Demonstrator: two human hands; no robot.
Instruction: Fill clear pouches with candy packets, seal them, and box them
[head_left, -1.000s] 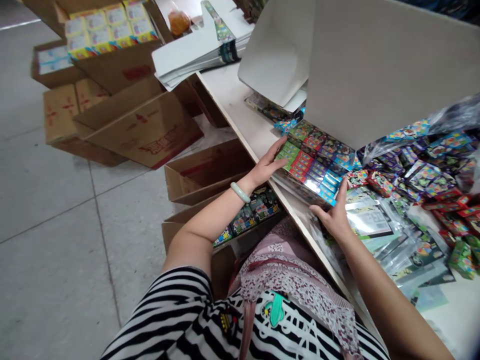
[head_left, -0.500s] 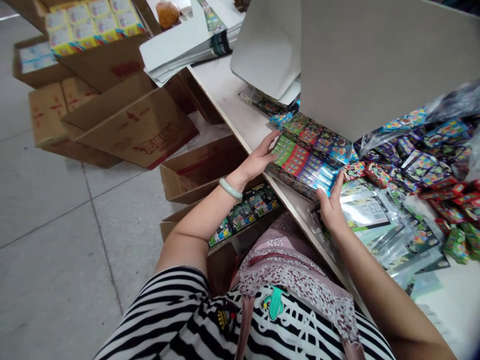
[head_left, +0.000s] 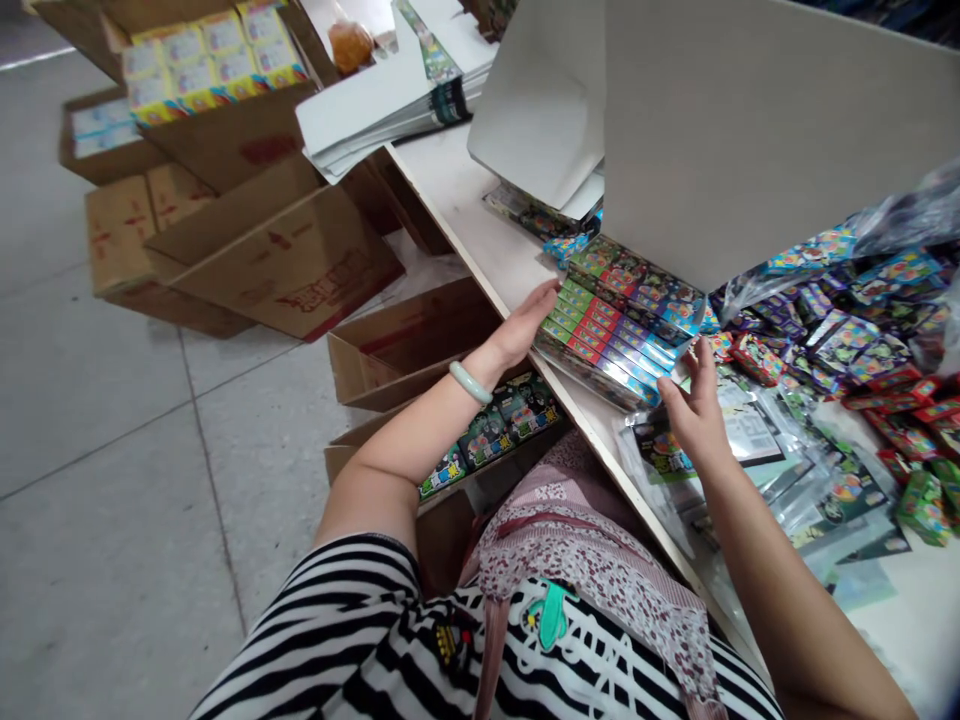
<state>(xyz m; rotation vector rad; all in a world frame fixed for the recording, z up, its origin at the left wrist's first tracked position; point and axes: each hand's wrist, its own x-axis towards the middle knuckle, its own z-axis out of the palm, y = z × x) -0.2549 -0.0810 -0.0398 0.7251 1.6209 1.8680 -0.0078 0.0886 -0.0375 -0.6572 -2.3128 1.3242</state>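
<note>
A display box [head_left: 607,330] filled with rows of small green, red, purple and blue packets lies at the table's near edge. My left hand [head_left: 527,322] rests flat against its left end, fingers stretched out. At the right end my right hand [head_left: 699,405] is spread, its thumb and fingers apart beside the blue packets, and nothing is gripped in it. Flat printed plastic bags [head_left: 832,490] lie on the table to the right of that hand. Loose small boxes in purple wrap [head_left: 844,335] and red ones [head_left: 900,405] are heaped farther right.
Large grey-white boards [head_left: 750,130] stand behind the display box. A stack of white card [head_left: 375,110] overhangs the table's far left corner. Open cartons [head_left: 292,265] stand on the floor at left, and one below the table holds dark printed boxes [head_left: 487,435].
My right hand has come off the box's right end and opened. My left hand's fingers have straightened along the left end. The view has shifted slightly.
</note>
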